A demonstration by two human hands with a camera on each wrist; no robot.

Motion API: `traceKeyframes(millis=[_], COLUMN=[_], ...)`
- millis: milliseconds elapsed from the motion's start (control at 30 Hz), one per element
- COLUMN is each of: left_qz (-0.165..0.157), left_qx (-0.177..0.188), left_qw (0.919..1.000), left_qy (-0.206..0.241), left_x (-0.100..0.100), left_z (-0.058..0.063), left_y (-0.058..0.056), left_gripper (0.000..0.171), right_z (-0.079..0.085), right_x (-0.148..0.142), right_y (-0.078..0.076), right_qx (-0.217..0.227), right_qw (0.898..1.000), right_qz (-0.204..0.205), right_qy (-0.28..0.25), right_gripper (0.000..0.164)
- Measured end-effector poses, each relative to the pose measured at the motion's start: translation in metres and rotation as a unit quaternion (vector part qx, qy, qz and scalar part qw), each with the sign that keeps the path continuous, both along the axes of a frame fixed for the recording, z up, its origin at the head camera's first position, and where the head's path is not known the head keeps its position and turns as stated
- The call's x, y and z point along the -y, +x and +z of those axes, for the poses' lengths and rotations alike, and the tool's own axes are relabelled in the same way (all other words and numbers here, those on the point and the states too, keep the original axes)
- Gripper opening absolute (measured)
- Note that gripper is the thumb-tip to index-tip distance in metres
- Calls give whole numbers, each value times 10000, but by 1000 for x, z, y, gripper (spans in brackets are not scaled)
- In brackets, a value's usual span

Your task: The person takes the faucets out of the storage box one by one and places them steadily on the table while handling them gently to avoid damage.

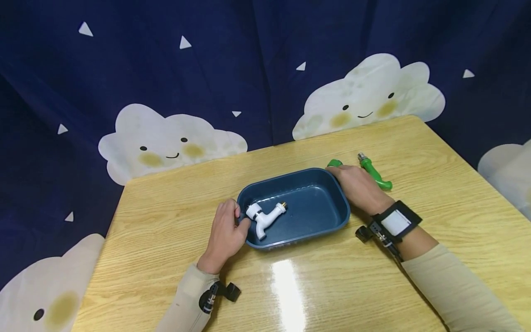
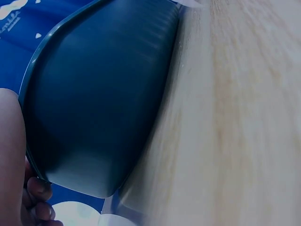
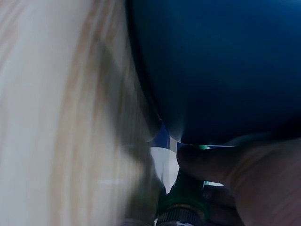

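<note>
A dark blue plastic tub (image 1: 307, 203) stands on the table with both hands at its ends. My left hand (image 1: 226, 233) grips its left end, with the thumb at the rim and the fingers curled outside. At the far right corner, my right hand (image 1: 358, 186) holds the tub's rim, its fingertips partly hidden. Inside the tub, towards the left, lies a white plastic tap (image 1: 265, 217) with a brass-coloured threaded end. A green tap (image 1: 373, 173) with a metal threaded end lies behind my right hand. Beyond the right fingertips, a green piece (image 1: 334, 163) shows, mostly hidden.
The light wooden table (image 1: 174, 221) reaches back to a dark blue curtain (image 1: 215, 60) printed with clouds. Straps with small cameras sit on both wrists. A bright reflection lies on the tabletop in front of the tub.
</note>
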State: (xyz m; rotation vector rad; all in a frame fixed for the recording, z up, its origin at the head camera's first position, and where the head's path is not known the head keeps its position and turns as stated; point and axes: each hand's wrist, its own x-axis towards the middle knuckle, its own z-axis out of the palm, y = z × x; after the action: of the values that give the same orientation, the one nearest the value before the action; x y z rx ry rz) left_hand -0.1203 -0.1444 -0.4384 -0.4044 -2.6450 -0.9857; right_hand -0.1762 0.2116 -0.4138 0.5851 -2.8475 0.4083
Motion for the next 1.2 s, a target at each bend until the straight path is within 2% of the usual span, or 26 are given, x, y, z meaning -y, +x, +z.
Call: traceKeyframes(millis=[567, 767, 1200], left_qz=[12, 14, 24], left_qx=[62, 50, 73], left_qw=[10000, 10000, 10000], left_qy=[-1, -21, 4], left_x=[-1, -1, 0], left_z=[1, 2, 2], left_y=[1, 0, 1], left_gripper=[16, 16, 15], right_z=[1, 4, 11], right_x=[-1, -1, -5], right_y=[0, 1, 1], right_qx=[86, 179, -29], right_qw=[9999, 9995, 9994], right_qz=[-52, -136, -267], right_qy=[-23, -238, -216], right_gripper=[34, 32, 23])
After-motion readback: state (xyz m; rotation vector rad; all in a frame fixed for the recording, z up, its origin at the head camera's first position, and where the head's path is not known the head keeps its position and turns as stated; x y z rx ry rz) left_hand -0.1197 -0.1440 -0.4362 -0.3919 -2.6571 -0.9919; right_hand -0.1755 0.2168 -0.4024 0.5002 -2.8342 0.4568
